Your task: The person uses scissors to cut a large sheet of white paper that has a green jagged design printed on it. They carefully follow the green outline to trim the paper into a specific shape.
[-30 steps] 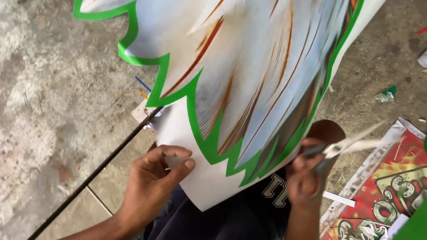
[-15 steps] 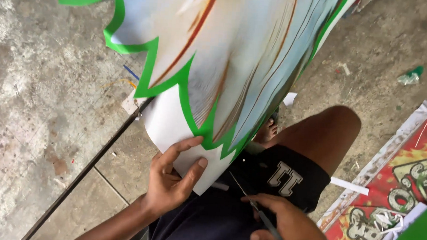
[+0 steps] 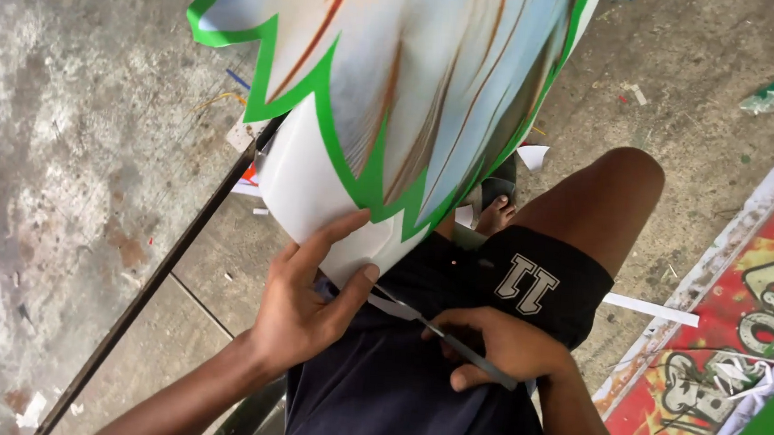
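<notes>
Sign workshop: bare concrete floor (image 3: pixel 71 117), printed banners (image 3: pixel 737 355), paper offcuts (image 3: pixel 650 308).

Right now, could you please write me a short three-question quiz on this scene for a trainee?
1. True or false: the left hand grips the white margin of the printed sheet.
2. Which tool does the right hand hold? A) scissors B) paint roller C) tape measure
3. Fill in: the zigzag border on the sheet is coloured ____.

Key:
1. True; thumb and fingers pinch the sheet's lower white edge.
2. A; the scissors point their blades towards that edge.
3. Green.
</notes>
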